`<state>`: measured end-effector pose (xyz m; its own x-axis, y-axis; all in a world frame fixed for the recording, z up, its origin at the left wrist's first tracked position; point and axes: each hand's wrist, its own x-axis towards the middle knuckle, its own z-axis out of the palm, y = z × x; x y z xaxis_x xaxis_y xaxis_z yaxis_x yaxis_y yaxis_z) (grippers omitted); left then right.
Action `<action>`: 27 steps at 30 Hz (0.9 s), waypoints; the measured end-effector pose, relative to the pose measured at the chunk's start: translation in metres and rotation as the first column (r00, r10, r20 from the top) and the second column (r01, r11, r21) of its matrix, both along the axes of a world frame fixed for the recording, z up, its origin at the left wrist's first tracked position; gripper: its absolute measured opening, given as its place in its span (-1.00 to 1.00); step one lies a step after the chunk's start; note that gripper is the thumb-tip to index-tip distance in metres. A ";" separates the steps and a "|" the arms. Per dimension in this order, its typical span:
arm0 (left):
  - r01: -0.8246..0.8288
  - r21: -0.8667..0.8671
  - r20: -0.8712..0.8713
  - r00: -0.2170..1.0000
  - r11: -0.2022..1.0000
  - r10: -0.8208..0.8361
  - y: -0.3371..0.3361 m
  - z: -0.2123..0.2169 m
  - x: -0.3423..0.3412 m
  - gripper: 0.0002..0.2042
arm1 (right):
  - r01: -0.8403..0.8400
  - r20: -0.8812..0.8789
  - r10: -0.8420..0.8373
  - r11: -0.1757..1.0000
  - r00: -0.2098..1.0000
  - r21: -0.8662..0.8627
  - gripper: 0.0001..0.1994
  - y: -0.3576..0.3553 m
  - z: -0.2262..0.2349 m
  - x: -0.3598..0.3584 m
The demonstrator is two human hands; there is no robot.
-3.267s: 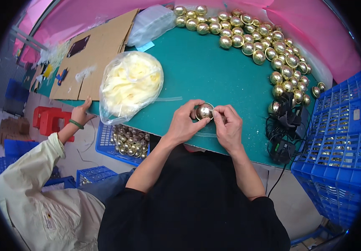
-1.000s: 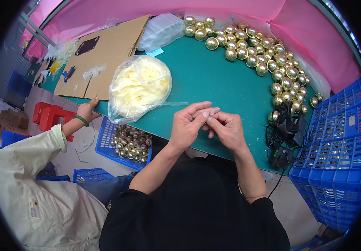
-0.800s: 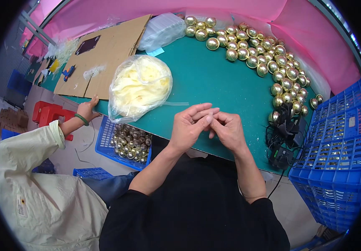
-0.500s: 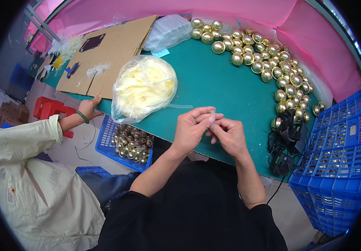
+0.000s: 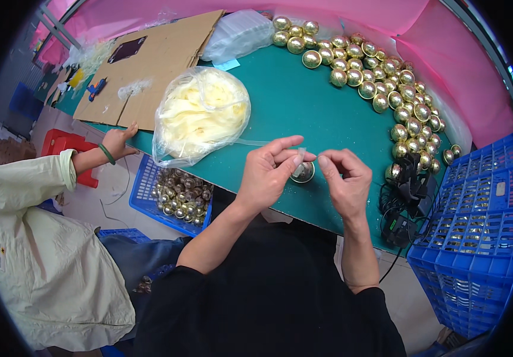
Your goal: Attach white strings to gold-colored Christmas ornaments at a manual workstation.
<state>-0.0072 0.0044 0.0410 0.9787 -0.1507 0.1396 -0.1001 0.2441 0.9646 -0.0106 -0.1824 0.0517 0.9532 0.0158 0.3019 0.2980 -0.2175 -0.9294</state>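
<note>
Between thumb and fingers, my left hand [image 5: 266,174] pinches a small translucent strip [image 5: 301,156]. My right hand [image 5: 347,180] is closed a short way to the right, thumb against fingertips; whatever is in that pinch is too small to make out. On the green table just behind and between my hands rests one gold ball [image 5: 306,173], partly covered by my left fingers. To the left of my hands lies a clear plastic bag [image 5: 202,116] filled with pale yellow, ribbon-like pieces.
Many gold balls [image 5: 380,89] cover the table's far right. Black cables and adapters [image 5: 400,229] lie by the blue crates [image 5: 470,232]. A co-worker's hand [image 5: 115,143] touches the table edge near cardboard [image 5: 149,71]. A blue basket [image 5: 143,199] of metallic balls stands below.
My hands, touching before, have moved apart, the right one shifting to the right. A gold ball now shows between them. The co-worker's hand has moved slightly left and up.
</note>
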 end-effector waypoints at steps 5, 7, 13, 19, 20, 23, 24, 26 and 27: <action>0.030 0.044 0.031 0.999 0.999 -0.031 0.001 0.003 0.000 -0.61 | -0.126 0.040 0.130 0.988 0.991 -0.094 -0.87 -0.001 0.021 0.010; 0.039 0.055 0.044 0.998 0.998 -0.041 0.001 0.003 0.000 -0.61 | -0.149 0.053 0.157 0.980 0.986 -0.132 -0.88 0.003 0.027 0.014; 0.051 0.022 0.017 0.999 0.998 -0.051 0.004 0.005 0.001 -0.55 | -0.153 0.080 0.169 0.971 0.982 -0.181 -0.92 0.004 0.031 0.014; 0.143 0.141 0.031 0.988 0.980 -0.149 0.006 0.011 0.004 -0.80 | -0.092 0.207 0.125 0.982 0.970 -0.164 -0.90 0.007 0.042 0.012; 0.018 0.196 0.116 0.992 0.980 -0.041 0.002 0.015 0.003 -0.86 | -0.071 0.250 0.108 0.986 0.962 -0.154 -0.90 0.007 0.041 0.010; -0.303 0.374 0.402 0.905 0.877 0.141 0.001 0.020 0.003 -0.90 | -0.034 0.103 0.028 0.998 0.994 0.062 -0.88 0.004 0.029 0.002; -0.499 0.447 0.591 0.788 0.743 0.173 0.000 0.021 0.004 -0.90 | -0.033 0.102 0.026 0.997 0.994 0.065 -0.88 0.005 0.023 -0.001; -0.558 0.424 0.650 0.736 0.714 0.188 -0.007 0.024 0.005 -0.91 | -0.029 -0.082 0.068 0.913 0.994 0.406 -0.84 0.011 0.008 -0.009; -0.617 0.394 0.706 0.678 0.681 0.206 -0.009 0.024 0.005 -0.91 | -0.045 -0.140 0.138 0.850 0.981 0.524 -0.83 0.015 -0.002 -0.013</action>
<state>-0.0019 -0.0046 0.0654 0.7008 0.0009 0.7134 -0.6036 -0.5323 0.5936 -0.0236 -0.1679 0.0498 0.9916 -0.0087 0.1288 0.1245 0.3280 -0.9364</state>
